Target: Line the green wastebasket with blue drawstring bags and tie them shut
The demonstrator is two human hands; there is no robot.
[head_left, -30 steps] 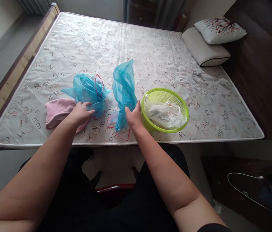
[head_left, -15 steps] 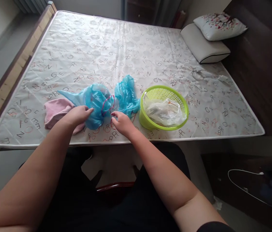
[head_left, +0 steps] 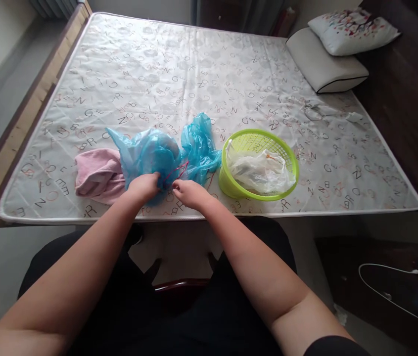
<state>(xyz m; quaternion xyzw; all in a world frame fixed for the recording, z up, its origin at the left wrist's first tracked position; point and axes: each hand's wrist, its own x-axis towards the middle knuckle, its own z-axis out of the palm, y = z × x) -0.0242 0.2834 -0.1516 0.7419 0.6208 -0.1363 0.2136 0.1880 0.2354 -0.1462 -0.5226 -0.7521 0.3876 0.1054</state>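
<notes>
A crumpled blue plastic bag (head_left: 159, 153) with a pink drawstring (head_left: 179, 169) lies near the mattress's front edge. My left hand (head_left: 144, 188) is closed on the bag's near side, its fingertips partly hidden in the plastic. Just right of it, my right hand (head_left: 190, 194) has thumb and fingers pinched together beside the drawstring; whatever they hold is too small to make out. Behind that hand rests a second bunch of blue plastic (head_left: 199, 146). A folded pink cloth (head_left: 99, 173) touches the bag's left side.
To the right stands a lime-green basket (head_left: 227, 185) with a white plastic bag (head_left: 262, 170) inside. The letter-printed mattress (head_left: 149, 74) spreads beneath everything. A pillow (head_left: 353, 32) lies on a beige cushion (head_left: 327, 64) at the far right. A white cable (head_left: 383, 267) is at lower right.
My left hand has moved right, across the blue bag toward my right hand. The bag's pink drawstring loop has flattened and shifted right. The right hand's fingers have drawn together.
</notes>
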